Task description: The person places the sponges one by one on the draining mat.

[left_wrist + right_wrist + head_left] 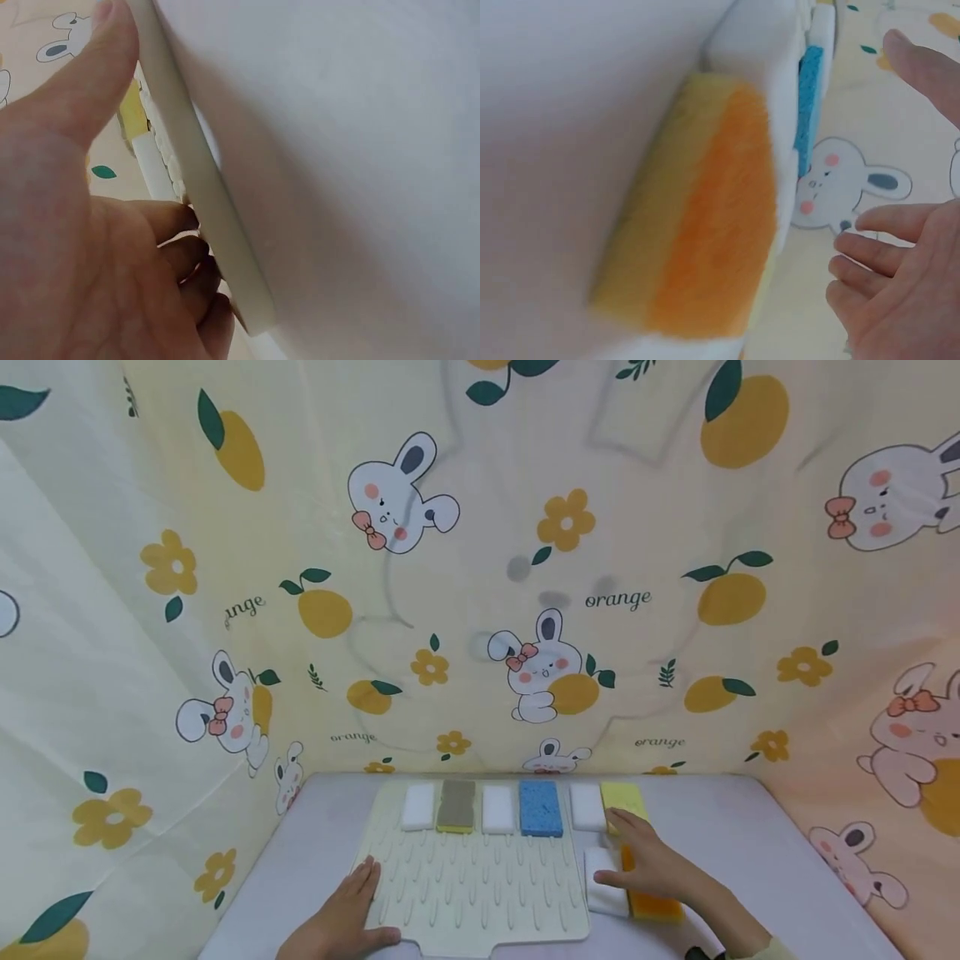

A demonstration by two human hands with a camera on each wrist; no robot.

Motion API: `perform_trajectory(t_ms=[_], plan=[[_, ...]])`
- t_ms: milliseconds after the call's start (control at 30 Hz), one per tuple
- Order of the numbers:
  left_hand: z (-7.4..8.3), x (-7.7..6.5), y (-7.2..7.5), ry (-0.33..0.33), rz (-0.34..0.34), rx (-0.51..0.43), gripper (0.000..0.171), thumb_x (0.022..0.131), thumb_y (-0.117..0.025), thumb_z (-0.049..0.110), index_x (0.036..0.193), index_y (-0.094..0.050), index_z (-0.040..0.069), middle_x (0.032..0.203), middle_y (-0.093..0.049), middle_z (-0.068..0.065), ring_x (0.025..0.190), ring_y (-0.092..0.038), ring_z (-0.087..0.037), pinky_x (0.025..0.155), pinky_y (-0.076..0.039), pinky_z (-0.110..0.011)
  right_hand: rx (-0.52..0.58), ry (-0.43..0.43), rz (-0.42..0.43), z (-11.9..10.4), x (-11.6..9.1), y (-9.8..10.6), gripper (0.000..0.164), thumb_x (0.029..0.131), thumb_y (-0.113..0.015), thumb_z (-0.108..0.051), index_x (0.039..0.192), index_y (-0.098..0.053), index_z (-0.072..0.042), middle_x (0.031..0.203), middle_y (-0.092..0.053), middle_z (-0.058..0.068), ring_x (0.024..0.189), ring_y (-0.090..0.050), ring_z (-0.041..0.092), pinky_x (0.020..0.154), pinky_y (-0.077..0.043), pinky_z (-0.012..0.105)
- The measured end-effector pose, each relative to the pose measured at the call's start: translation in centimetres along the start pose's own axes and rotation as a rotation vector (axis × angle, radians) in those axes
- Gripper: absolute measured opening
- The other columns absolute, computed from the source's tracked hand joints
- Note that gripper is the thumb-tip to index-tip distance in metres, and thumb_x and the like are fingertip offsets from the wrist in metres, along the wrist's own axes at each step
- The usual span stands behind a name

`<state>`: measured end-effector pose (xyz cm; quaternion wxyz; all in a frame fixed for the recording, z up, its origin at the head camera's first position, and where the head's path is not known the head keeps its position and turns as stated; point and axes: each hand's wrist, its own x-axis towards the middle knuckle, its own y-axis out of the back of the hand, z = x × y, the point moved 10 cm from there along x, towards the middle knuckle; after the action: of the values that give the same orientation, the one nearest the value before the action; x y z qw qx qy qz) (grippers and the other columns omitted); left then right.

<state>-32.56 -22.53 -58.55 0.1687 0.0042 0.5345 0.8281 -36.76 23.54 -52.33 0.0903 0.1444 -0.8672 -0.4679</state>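
Note:
A pale ribbed board [480, 893] lies on the table, and my left hand [341, 914] rests at its near left corner. In the left wrist view, the thumb [90, 82] lies along the board's rim [217, 202] with the fingertips against it. My right hand [656, 864] is spread over an orange-and-yellow sponge [654, 908] to the right of the board, holding nothing; the right wrist view shows it apart from the sponge. Beside that sponge lies a white sponge block [606, 897], with a yellow sponge [622, 795] and another white block [588, 807] behind.
Along the board's back edge stand a white block [417, 807], a grey-topped yellow sponge [456, 806], a second white block [498, 808] and a blue sponge [541, 808]. A printed curtain [480, 568] with rabbits and oranges surrounds the white table [720, 835].

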Motion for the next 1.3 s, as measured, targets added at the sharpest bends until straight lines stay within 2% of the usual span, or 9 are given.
perform_trajectory(t_ms=[100, 233, 300, 467, 633, 767, 967, 1067, 1300], plan=[[-0.3, -0.1, 0.1, 0.012, -0.001, 0.011, 0.118, 0.085, -0.084, 0.061, 0.163, -0.032, -0.01, 0.172, -0.024, -0.031, 0.158, -0.026, -0.051, 0.124, -0.028, -0.069, -0.007, -0.018, -0.008, 0.8, -1.1, 0.0, 0.114, 0.084, -0.089, -0.056, 0.164, -0.035, 0.004, 0.169, -0.028, 0.032, 0.153, -0.027, 0.058, 0.115, -0.034, 0.078], [-0.6, -0.1, 0.0, 0.036, -0.01, 0.011, 0.117, 0.085, -0.084, 0.062, 0.163, -0.034, -0.007, 0.173, -0.025, -0.028, 0.159, -0.027, -0.049, 0.124, -0.03, -0.067, -0.022, 0.015, 0.004, 1.5, -2.6, 0.3, 0.109, 0.084, -0.089, -0.053, 0.16, -0.039, 0.008, 0.165, -0.032, 0.036, 0.149, -0.029, 0.062, 0.112, -0.036, 0.08], [-0.3, -0.2, 0.1, 0.011, 0.003, -0.001, 0.116, 0.085, -0.083, 0.062, 0.163, -0.034, -0.009, 0.173, -0.026, -0.029, 0.158, -0.027, -0.049, 0.124, -0.029, -0.068, -0.033, 0.01, 0.002, 2.2, -3.2, 0.5, 0.108, 0.084, -0.089, -0.053, 0.159, -0.04, 0.008, 0.164, -0.032, 0.037, 0.147, -0.03, 0.063, 0.111, -0.037, 0.08], [0.2, -0.5, 0.6, -0.023, 0.027, -0.022, 0.115, 0.086, -0.083, 0.06, 0.161, -0.033, -0.012, 0.171, -0.024, -0.034, 0.157, -0.025, -0.053, 0.125, -0.026, -0.068, -0.027, -0.073, -0.041, 4.4, -3.8, 0.2, 0.111, 0.083, -0.09, -0.054, 0.16, -0.038, 0.008, 0.166, -0.029, 0.036, 0.148, -0.029, 0.061, 0.113, -0.036, 0.079], [0.4, -0.5, 0.5, -0.002, 0.013, -0.001, 0.114, 0.087, -0.084, 0.058, 0.161, -0.033, -0.012, 0.171, -0.025, -0.033, 0.158, -0.026, -0.052, 0.126, -0.026, -0.066, 0.001, -0.139, -0.081, 5.7, -4.4, -0.4, 0.117, 0.082, -0.091, -0.055, 0.163, -0.034, 0.007, 0.168, -0.025, 0.036, 0.149, -0.028, 0.062, 0.113, -0.034, 0.08], [0.7, -0.6, 0.7, 0.009, 0.011, 0.007, 0.112, 0.086, -0.085, 0.056, 0.16, -0.035, -0.012, 0.171, -0.026, -0.033, 0.158, -0.026, -0.05, 0.126, -0.026, -0.066, 0.013, -0.153, -0.09, 5.9, -4.7, -0.5, 0.12, 0.08, -0.093, -0.054, 0.164, -0.032, 0.006, 0.169, -0.022, 0.036, 0.149, -0.027, 0.063, 0.114, -0.033, 0.08], [0.8, -0.5, 0.9, 0.019, 0.016, 0.0, 0.113, 0.083, -0.088, 0.054, 0.159, -0.037, -0.013, 0.17, -0.028, -0.034, 0.158, -0.027, -0.051, 0.126, -0.026, -0.066, 0.03, -0.127, -0.089, 5.9, -4.8, -0.3, 0.125, 0.077, -0.095, -0.053, 0.166, -0.029, 0.005, 0.172, -0.016, 0.035, 0.152, -0.023, 0.062, 0.116, -0.031, 0.079], [0.5, -0.4, 0.6, -0.002, 0.022, -0.012, 0.117, 0.082, -0.087, 0.058, 0.159, -0.037, -0.014, 0.17, -0.027, -0.035, 0.157, -0.027, -0.053, 0.126, -0.025, -0.067, 0.049, -0.126, -0.103, 5.9, -4.8, -0.3, 0.124, 0.077, -0.095, -0.052, 0.165, -0.029, 0.006, 0.172, -0.016, 0.035, 0.153, -0.021, 0.062, 0.118, -0.027, 0.079], [0.3, -0.2, 0.3, -0.1, 0.057, -0.024, 0.126, 0.083, -0.078, 0.074, 0.159, -0.032, -0.017, 0.167, -0.026, -0.04, 0.155, -0.024, -0.059, 0.124, -0.022, -0.071, 0.07, -0.127, -0.156, 6.0, -4.6, -0.5, 0.118, 0.082, -0.094, -0.043, 0.165, -0.028, 0.007, 0.171, -0.016, 0.036, 0.153, -0.02, 0.063, 0.119, -0.022, 0.08]])
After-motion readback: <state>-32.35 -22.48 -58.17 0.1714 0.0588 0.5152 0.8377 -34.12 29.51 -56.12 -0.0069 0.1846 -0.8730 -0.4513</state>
